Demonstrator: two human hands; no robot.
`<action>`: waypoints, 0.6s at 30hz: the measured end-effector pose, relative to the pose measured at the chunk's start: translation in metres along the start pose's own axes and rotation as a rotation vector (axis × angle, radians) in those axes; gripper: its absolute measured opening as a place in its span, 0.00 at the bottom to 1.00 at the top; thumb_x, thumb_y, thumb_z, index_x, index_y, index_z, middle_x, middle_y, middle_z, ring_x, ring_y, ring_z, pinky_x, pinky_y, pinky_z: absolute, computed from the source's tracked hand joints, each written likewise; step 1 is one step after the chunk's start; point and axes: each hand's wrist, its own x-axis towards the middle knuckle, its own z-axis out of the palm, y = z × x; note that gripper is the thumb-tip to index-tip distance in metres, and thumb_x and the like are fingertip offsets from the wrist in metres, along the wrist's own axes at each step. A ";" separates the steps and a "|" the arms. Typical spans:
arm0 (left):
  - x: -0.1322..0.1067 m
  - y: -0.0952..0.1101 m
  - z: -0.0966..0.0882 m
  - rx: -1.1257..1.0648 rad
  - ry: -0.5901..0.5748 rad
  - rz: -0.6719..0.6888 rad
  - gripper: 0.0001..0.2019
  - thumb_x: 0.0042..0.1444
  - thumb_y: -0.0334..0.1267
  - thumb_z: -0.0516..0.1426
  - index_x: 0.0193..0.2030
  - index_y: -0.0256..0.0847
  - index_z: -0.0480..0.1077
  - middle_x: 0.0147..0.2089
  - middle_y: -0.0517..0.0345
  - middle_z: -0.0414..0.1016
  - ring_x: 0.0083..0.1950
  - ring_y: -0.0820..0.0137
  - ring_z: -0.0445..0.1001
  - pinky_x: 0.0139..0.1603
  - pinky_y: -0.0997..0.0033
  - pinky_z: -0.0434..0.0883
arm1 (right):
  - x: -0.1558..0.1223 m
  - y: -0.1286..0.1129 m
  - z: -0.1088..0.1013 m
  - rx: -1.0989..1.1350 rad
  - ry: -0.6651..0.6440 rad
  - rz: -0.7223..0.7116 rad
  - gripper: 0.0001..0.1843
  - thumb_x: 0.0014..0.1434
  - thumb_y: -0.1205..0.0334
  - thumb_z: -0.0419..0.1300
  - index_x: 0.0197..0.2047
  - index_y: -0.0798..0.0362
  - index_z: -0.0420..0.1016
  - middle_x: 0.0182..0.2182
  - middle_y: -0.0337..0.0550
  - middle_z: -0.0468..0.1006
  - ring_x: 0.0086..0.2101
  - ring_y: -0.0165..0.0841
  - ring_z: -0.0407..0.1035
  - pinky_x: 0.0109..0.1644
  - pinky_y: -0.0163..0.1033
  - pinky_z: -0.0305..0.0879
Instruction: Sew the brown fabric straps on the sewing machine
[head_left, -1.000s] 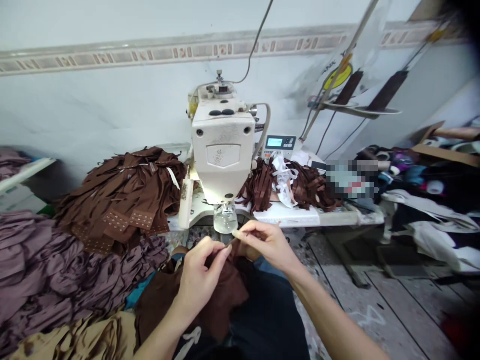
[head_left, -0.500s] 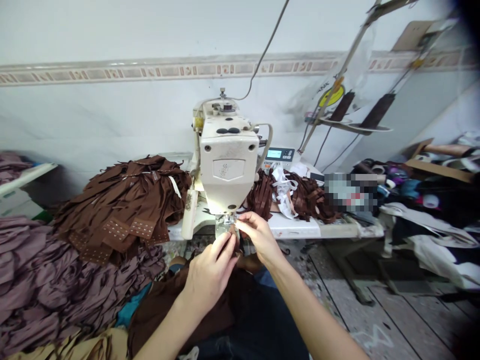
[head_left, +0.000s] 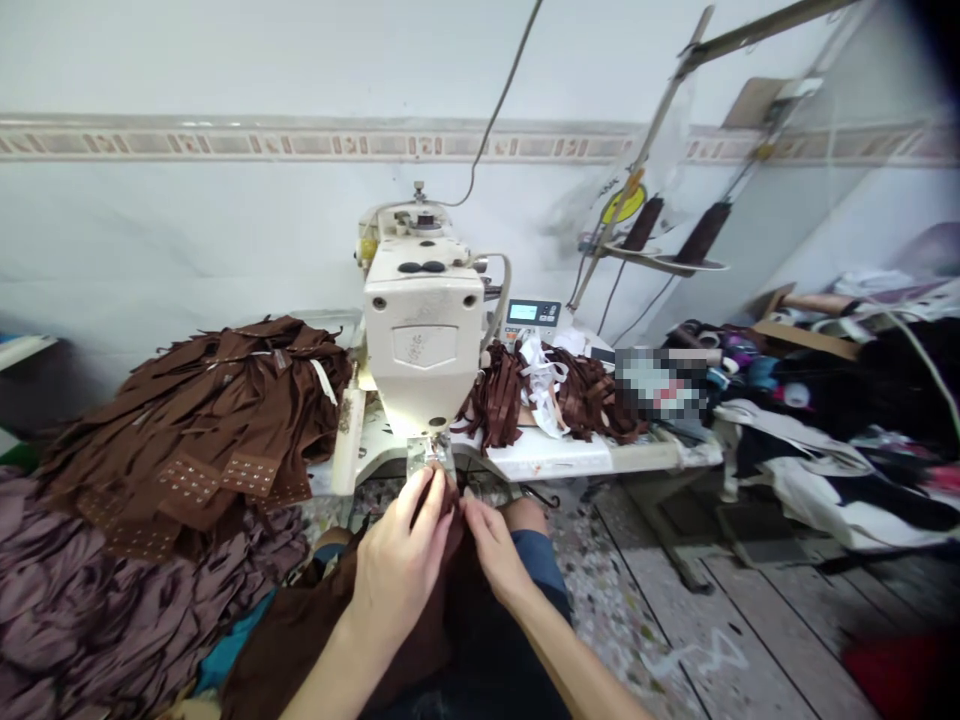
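Note:
In front of me stands a white sewing machine (head_left: 420, 330), its needle area lit over a metal plate (head_left: 417, 458). My left hand (head_left: 401, 545) is closed on brown fabric (head_left: 444, 488) just below that plate, thumb and fingers pinching its edge. Beside it, my right hand (head_left: 491, 545) has its thumb and fingers closed at the right edge of the same fabric. More of the brown cloth hangs down over my lap. The fabric's far edge under the machine head is too small to make out.
Left of the machine lies a heap of brown pieces with metal eyelets (head_left: 202, 420), above mauve fabric (head_left: 135, 610). Brown strips and white bands (head_left: 544, 385) lie on the right of the machine bed, near a control panel (head_left: 532, 312). Thread cones (head_left: 701, 235) stand behind.
My right hand has come down from beside the needle area to the fabric near my left hand. My left hand stays on the fabric. The whole view has shifted slightly.

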 end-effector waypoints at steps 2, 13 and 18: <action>0.000 -0.006 0.000 -0.031 -0.003 0.014 0.27 0.73 0.34 0.58 0.77 0.43 0.64 0.70 0.45 0.76 0.62 0.58 0.83 0.61 0.66 0.80 | -0.004 0.013 -0.008 -0.076 -0.039 -0.015 0.40 0.64 0.21 0.56 0.29 0.53 0.77 0.26 0.41 0.75 0.30 0.36 0.67 0.36 0.39 0.67; -0.031 0.001 -0.016 -0.075 0.161 0.017 0.27 0.68 0.25 0.61 0.70 0.49 0.72 0.64 0.49 0.81 0.64 0.56 0.78 0.67 0.55 0.76 | 0.110 -0.054 -0.088 -0.614 0.178 -0.292 0.23 0.68 0.41 0.61 0.47 0.51 0.85 0.41 0.50 0.87 0.37 0.42 0.79 0.46 0.44 0.72; -0.053 0.011 -0.010 -0.156 0.161 0.020 0.26 0.66 0.21 0.61 0.68 0.46 0.74 0.63 0.45 0.79 0.63 0.57 0.79 0.63 0.57 0.79 | 0.175 -0.092 -0.081 -0.893 0.150 -0.293 0.17 0.70 0.47 0.62 0.47 0.50 0.86 0.44 0.51 0.88 0.47 0.45 0.80 0.51 0.41 0.69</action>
